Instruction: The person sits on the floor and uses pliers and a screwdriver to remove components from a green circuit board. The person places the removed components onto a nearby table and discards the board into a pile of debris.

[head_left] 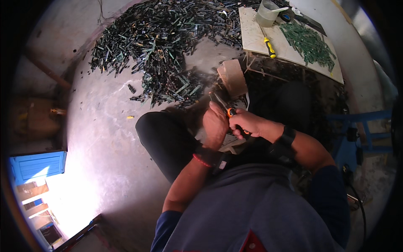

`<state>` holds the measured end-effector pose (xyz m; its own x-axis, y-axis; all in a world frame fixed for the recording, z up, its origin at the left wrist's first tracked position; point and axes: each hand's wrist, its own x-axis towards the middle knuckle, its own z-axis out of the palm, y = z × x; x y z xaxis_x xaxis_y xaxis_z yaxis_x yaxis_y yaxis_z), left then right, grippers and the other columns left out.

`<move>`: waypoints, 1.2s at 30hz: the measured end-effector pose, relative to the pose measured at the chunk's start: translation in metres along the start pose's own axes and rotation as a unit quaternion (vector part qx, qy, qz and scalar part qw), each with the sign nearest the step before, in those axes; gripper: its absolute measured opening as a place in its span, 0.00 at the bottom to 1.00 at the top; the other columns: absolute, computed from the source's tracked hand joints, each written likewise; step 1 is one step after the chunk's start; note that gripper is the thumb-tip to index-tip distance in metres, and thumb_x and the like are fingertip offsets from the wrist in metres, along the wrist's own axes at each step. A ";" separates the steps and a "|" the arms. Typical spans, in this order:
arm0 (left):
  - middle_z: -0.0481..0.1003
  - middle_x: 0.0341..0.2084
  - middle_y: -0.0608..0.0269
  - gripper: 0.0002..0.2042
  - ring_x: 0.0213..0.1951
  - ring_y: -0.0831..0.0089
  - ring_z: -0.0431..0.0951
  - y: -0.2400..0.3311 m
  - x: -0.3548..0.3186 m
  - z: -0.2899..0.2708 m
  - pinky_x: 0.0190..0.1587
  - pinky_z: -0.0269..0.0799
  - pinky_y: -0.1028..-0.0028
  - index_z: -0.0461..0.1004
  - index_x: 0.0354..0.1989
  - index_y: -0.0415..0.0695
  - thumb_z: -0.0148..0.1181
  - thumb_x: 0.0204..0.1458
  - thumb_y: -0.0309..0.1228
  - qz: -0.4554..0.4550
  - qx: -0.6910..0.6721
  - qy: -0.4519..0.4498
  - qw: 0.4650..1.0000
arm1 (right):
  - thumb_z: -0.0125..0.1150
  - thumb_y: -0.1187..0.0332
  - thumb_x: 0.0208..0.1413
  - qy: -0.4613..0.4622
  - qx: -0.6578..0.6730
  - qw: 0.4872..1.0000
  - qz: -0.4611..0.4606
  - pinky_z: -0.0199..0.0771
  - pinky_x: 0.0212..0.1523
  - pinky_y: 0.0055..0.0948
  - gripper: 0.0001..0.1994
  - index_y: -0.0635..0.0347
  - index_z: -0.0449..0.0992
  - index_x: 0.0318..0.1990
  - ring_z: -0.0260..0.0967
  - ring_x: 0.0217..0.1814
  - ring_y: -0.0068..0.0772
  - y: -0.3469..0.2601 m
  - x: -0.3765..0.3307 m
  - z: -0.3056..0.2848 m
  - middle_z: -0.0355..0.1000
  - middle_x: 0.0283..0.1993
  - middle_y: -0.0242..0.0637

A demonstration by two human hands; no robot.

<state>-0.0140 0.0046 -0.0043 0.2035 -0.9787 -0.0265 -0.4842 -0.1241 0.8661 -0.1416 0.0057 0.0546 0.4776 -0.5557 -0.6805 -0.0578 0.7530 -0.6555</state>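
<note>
My right hand (247,122) is wrapped round pliers with orange and black handles (231,111), their metal jaws pointing up and away from me. Right beside it, my left hand (215,122) is closed, fingers pinched near the jaws. Whatever the left fingers hold is too small and shadowed to name. Just beyond both hands, a brown cardboard box (233,79) stands between my bent knees.
A large heap of dark narrow strips (155,46) spreads over the floor ahead. On a low pale board (252,38) at far right are green strips (308,46), a yellow-black screwdriver (269,47) and a plastic cup (266,16). A blue stool (348,134) stands at right.
</note>
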 end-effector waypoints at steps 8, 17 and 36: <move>0.66 0.09 0.48 0.29 0.15 0.51 0.68 0.001 -0.001 -0.005 0.21 0.61 0.59 0.64 0.15 0.33 0.29 0.63 0.40 -0.008 -0.025 -0.027 0.999 | 0.50 0.71 0.44 -0.107 0.168 0.976 0.093 0.58 0.18 0.27 0.05 0.57 0.63 0.29 0.55 0.18 0.24 -0.014 -0.012 -0.009 0.59 0.19 0.30; 0.61 0.08 0.48 0.26 0.13 0.53 0.61 0.003 -0.007 -0.005 0.19 0.56 0.62 0.61 0.16 0.33 0.32 0.63 0.39 0.020 -0.076 -0.020 0.997 | 0.53 0.72 0.44 0.133 -0.411 0.881 -0.195 0.69 0.26 0.38 0.10 0.70 0.65 0.32 0.67 0.23 0.44 0.022 0.010 -0.016 0.67 0.22 0.47; 0.55 0.08 0.75 0.29 0.10 0.83 0.52 0.000 -0.001 -0.019 0.13 0.46 0.80 0.60 0.16 0.46 0.35 0.56 0.59 -0.277 -0.393 -0.224 0.848 | 0.54 0.70 0.43 0.190 -0.633 0.717 -0.221 0.69 0.34 0.46 0.14 0.68 0.62 0.36 0.68 0.34 0.56 0.004 0.007 -0.057 0.68 0.30 0.55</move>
<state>0.0021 0.0086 0.0056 -0.2142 -0.7922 -0.5714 0.3329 -0.6092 0.7198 -0.1881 -0.0153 0.0282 0.4354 -0.8782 -0.1978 -0.8388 -0.3160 -0.4434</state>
